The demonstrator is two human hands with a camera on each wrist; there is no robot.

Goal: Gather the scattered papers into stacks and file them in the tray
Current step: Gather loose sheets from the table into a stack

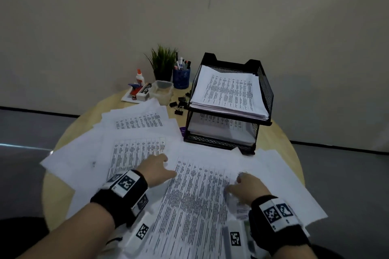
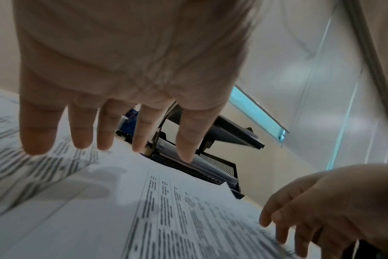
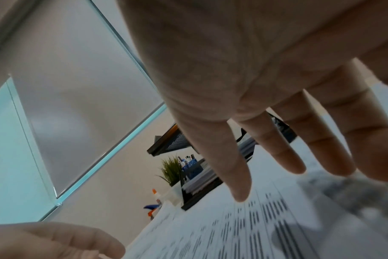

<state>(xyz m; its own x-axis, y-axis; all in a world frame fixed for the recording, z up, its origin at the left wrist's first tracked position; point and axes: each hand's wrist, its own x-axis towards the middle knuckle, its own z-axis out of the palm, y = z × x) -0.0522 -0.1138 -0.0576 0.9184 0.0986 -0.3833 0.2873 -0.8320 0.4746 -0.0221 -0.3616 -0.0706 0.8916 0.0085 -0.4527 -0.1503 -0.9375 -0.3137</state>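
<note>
Printed sheets lie scattered and overlapping across the round wooden table (image 1: 280,139); the nearest sheet (image 1: 195,195) is between my hands. A black mesh two-tier tray (image 1: 265,88) stands at the back right, with a paper stack (image 1: 229,94) on its upper tier and another (image 1: 221,130) on the lower. My left hand (image 1: 160,168) is over the sheets left of centre, fingers straight and spread (image 2: 109,140). My right hand (image 1: 246,183) is at the near sheet's right side, fingers (image 3: 288,157) also straight and spread. Neither hand holds anything; whether the fingertips touch paper I cannot tell.
Behind the papers at the back left stand a small green plant (image 1: 163,63), a blue pen cup (image 1: 181,78), a glue bottle (image 1: 139,78), a clear plastic box (image 1: 162,90) and a stapler (image 1: 135,88). Black binder clips (image 1: 179,105) lie left of the tray. A beige wall rises behind.
</note>
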